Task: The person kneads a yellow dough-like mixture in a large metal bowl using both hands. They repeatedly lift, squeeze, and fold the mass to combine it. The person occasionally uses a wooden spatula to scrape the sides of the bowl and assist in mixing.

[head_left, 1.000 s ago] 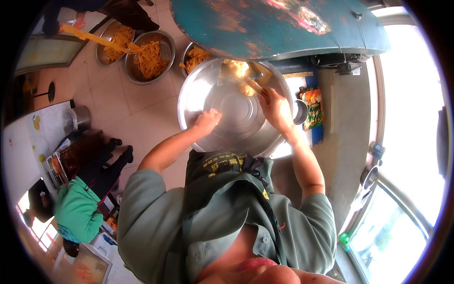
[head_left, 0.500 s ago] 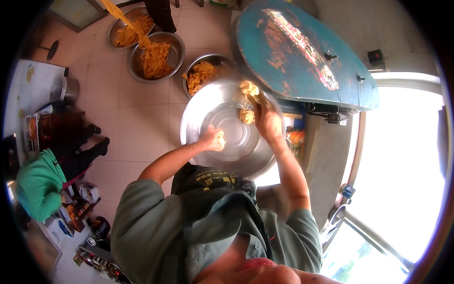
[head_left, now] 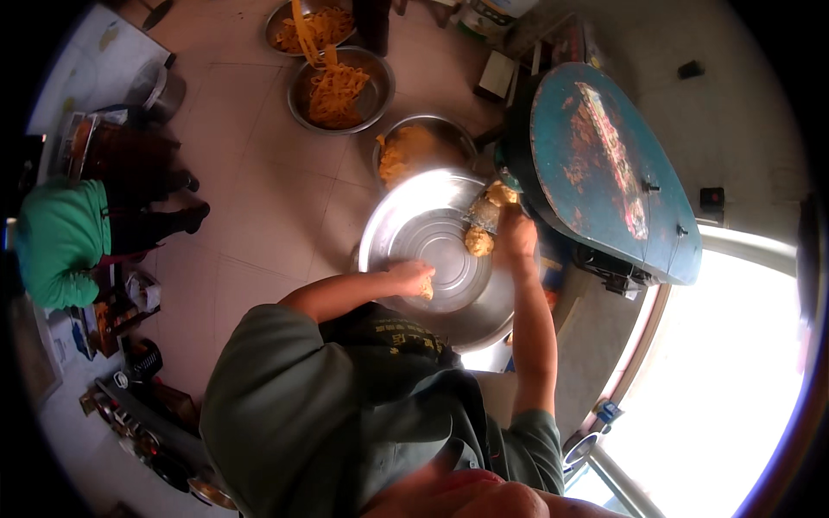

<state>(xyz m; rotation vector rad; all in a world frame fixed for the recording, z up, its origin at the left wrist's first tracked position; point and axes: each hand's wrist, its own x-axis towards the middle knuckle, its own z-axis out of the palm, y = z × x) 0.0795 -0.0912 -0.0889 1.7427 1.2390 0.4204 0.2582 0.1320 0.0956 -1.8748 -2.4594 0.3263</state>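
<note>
A wide steel basin [head_left: 393, 220] is in front of me, below a scuffed teal machine [head_left: 577, 164]. My left hand [head_left: 410, 278] is closed round a small lump of pale dough [head_left: 426, 287] over the lower left of the basin. My right hand [head_left: 518, 231] grips a scraper [head_left: 484, 215] with a metal blade at the basin's upper right, its handle mostly hidden by my fingers. A lump of dough [head_left: 479, 242] lies just below the blade, and more dough [head_left: 503, 192] is above it, against the machine's side.
Steel bowls [head_left: 341, 125] of orange strands stand on the tiled floor beyond the basin; a person's dark-clothed leg [head_left: 371, 26] is beside them. A co-worker in green [head_left: 60, 242] bends at a cluttered counter on the left. A bright window [head_left: 725, 363] is at the right.
My view has swung, so the surroundings shift. A dough lump now shows in my left hand, where none was visible a second ago. My right hand still holds the scraper among the dough.
</note>
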